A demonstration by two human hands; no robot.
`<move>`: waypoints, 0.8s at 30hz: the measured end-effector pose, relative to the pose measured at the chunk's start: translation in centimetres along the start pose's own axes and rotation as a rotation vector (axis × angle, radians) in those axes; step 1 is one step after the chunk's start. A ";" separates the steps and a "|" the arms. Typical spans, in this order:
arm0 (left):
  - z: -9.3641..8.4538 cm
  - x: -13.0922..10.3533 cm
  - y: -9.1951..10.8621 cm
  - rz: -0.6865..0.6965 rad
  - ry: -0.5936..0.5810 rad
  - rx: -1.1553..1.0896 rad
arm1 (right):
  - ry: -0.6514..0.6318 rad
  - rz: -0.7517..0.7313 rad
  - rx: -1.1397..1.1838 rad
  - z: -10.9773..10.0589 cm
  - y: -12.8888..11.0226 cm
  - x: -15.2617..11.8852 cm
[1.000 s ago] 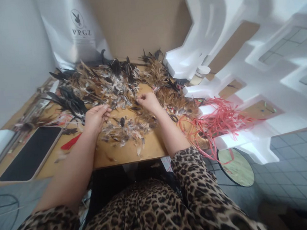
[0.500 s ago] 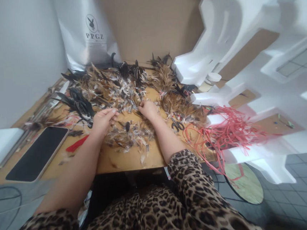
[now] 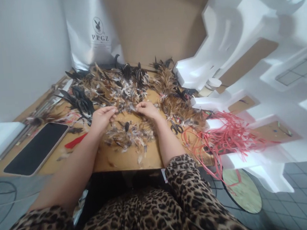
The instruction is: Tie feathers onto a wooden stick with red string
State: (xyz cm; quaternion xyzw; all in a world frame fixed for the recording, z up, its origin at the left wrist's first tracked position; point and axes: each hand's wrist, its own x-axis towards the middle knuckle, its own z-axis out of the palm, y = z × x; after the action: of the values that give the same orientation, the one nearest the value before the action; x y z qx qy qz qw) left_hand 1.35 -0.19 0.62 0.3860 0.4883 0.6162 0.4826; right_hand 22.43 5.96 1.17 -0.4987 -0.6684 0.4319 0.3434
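Over the middle of the table, my left hand (image 3: 102, 120) is closed in a pinch, thumb against fingers. What it pinches, if anything, is too small to make out. A short gap to its right, my right hand (image 3: 148, 110) also pinches, its fingertips at the near edge of a big pile of brown, white and black feathers (image 3: 104, 81). Whether a feather is between those fingertips I cannot tell. Closer to me, below both hands, lies a smaller heap of loose feathers (image 3: 128, 135). Black glossy feathers (image 3: 80, 101) lie just beyond my left hand.
Black scissors (image 3: 176, 128) lie right of my right forearm, near brown feather bundles (image 3: 181, 107) and tangled red ribbons (image 3: 227, 133). White foam pieces (image 3: 192, 70) and a lidded jar (image 3: 210, 86) stand right. A phone (image 3: 36, 148) and a red strip (image 3: 75, 140) lie left.
My right hand's fingers have straightened and drawn slightly back from the feather pile. My left hand stays pinched in nearly the same place. The view has shifted slightly.
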 end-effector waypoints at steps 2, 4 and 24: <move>0.3 0.0 0.6 0.021 0.009 0.054 | -0.027 -0.018 0.087 -0.4 -0.3 -0.4; 0.8 0.0 1.4 0.013 0.006 0.118 | -0.019 -0.038 0.142 -0.4 -0.6 -0.7; 3.7 1.2 -1.3 -0.195 -0.107 -0.204 | 0.178 -0.153 0.442 5.6 0.2 -0.3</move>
State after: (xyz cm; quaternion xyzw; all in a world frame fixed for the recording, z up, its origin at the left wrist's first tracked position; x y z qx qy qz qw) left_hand 4.89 1.89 0.25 0.3180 0.4320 0.5914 0.6021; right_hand 17.62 4.37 -1.15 -0.3956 -0.5605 0.4947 0.5335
